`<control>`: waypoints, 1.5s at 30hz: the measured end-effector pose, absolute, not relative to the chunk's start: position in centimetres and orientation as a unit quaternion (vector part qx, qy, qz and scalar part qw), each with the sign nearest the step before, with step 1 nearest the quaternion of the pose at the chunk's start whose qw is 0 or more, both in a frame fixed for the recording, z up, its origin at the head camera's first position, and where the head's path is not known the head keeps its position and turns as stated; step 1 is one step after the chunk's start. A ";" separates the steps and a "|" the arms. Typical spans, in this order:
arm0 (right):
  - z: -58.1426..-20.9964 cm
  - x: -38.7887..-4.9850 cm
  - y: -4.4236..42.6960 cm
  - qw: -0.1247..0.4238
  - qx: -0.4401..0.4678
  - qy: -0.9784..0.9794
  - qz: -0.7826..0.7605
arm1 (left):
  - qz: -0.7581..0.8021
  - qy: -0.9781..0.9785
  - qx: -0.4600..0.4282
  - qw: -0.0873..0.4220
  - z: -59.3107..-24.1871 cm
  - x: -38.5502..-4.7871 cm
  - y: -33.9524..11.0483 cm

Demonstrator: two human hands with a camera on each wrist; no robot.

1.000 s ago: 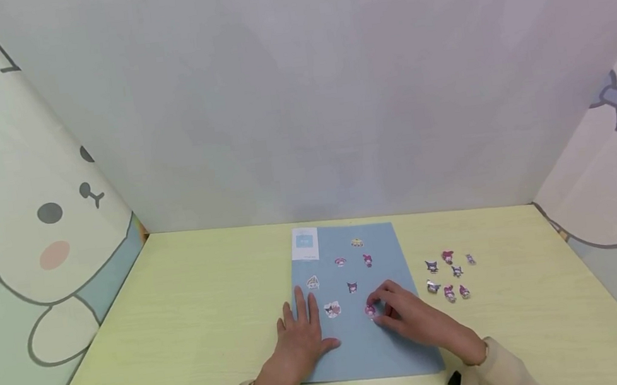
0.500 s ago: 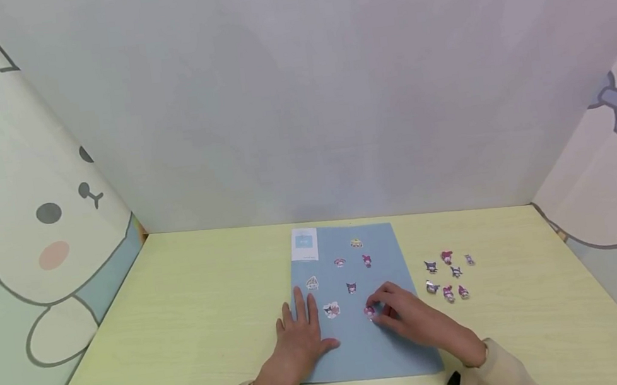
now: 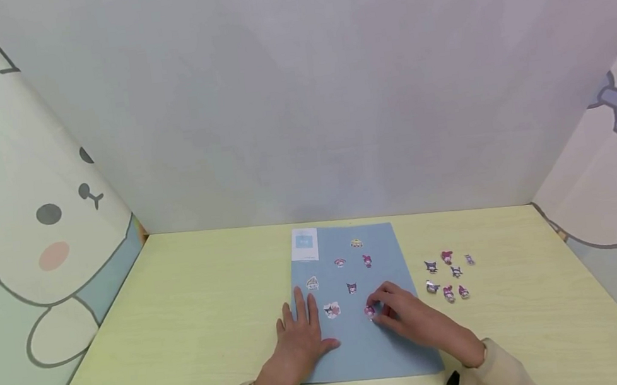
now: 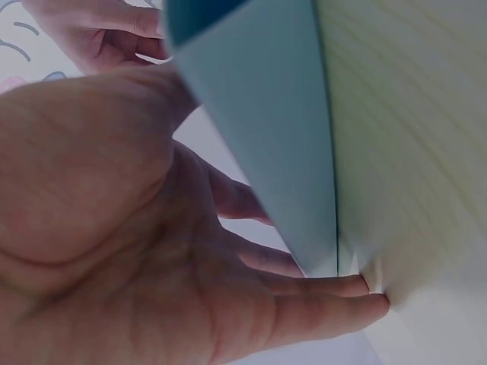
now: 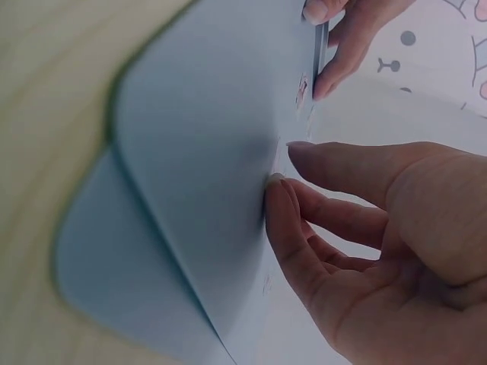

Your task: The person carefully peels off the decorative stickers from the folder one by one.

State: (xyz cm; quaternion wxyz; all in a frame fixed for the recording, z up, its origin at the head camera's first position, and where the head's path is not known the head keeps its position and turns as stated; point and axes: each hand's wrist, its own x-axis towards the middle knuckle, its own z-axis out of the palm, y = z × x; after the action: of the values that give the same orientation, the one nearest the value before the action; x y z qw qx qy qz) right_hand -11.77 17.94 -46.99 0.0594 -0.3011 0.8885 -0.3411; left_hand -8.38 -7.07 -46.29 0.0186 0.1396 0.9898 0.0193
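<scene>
A blue file folder (image 3: pixel 379 357) lies on the table, with several cartoon character stickers on its cover. In the head view my left hand (image 3: pixel 299 347) rests with spread fingers across the folder's left edge; the left wrist view has some fingertips (image 4: pixel 379 298) touching the table past that edge. My right hand (image 3: pixel 413 320) bends over the right half of the cover. Its thumb and forefinger hold a small pink sticker (image 3: pixel 370 312) by its sides, low against the cover. Edge-on in the right wrist view, that sticker is barely visible. Nearest it are a dark-eared sticker (image 3: pixel 352 288) and a wider sticker (image 3: pixel 332 310).
Right of the folder, several loose stickers (image 3: pixel 449 293) lie grouped on the pale yellow table (image 3: pixel 211 292). A white label (image 3: pixel 305 244) occupies the folder's top left corner. A grey wall (image 3: pixel 300 123) stands behind, with cartoon-printed curtains (image 3: pixel 69 245) at both sides.
Both hands keep their places, and the pink sticker stays between the right thumb and forefinger. Only a slight shift of the head camera shows.
</scene>
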 end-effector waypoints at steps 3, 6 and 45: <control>-47.1 -11.8 18.0 0.059 -0.303 0.886 -0.345 | 0.023 0.990 0.137 0.024 -46.3 -8.4 -7.1; -47.2 -11.8 18.1 0.056 -0.305 0.884 -0.350 | 0.023 0.990 0.136 0.026 -46.3 -8.4 -7.1; -47.2 -11.9 18.3 0.073 -0.321 0.867 -0.374 | 0.014 0.990 0.140 0.023 -46.2 -8.4 -7.1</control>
State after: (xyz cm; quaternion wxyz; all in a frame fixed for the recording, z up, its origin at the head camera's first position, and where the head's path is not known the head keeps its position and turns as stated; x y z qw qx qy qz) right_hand -11.93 18.26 -47.19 0.0726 -0.3210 0.8671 -0.3739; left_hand -8.39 -7.07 -46.23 0.0230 0.1404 0.9897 0.0139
